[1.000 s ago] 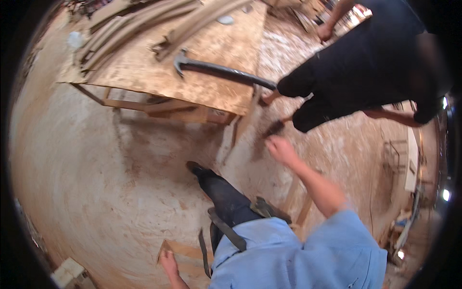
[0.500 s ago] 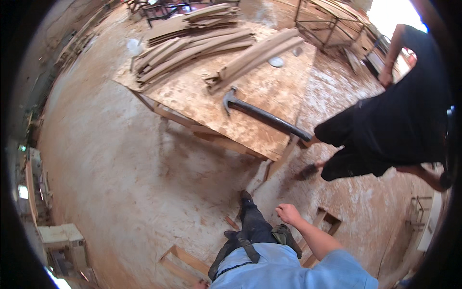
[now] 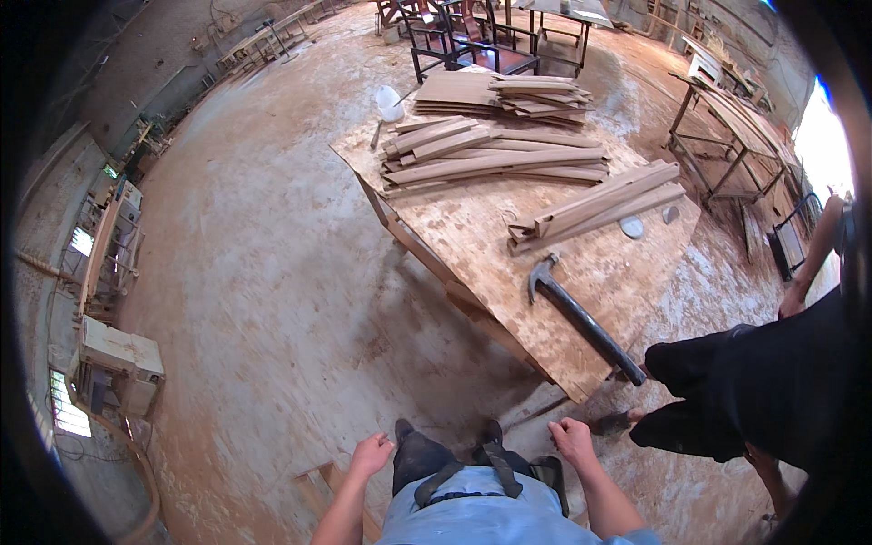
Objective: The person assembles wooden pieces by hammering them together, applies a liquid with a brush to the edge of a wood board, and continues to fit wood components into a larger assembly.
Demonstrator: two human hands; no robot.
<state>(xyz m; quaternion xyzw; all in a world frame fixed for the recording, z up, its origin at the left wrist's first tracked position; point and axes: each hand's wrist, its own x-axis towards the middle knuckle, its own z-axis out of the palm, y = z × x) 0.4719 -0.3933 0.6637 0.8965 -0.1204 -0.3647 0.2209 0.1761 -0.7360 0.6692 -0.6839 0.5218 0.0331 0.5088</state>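
Observation:
My left hand (image 3: 371, 452) hangs in front of my left thigh with its fingers curled and nothing visible in them. On the other side, near the table's closest corner, my right hand (image 3: 572, 440) is closed in a loose fist, apparently holding nothing. Ahead of it a claw hammer (image 3: 586, 322) with a dark handle lies on the dusty wooden table (image 3: 472, 263), its handle end reaching over the right edge. Beyond the hammer head rests a small bundle of wooden strips (image 3: 599, 209). A larger pile of curved strips (image 3: 500, 163) lies farther left. Neither hand touches any of these.
A person in black clothes (image 3: 727, 400) stands close on my right, beside the table. A white container (image 3: 389, 103) and flat boards (image 3: 454, 91) are at the table's far end. Dark chairs (image 3: 472, 45) stand behind it. A wooden frame (image 3: 322, 486) lies on the floor by my left arm.
My view has swung so the table sits farther right and more of the room shows. My left hand has come up into sight. The hammer still lies on the table.

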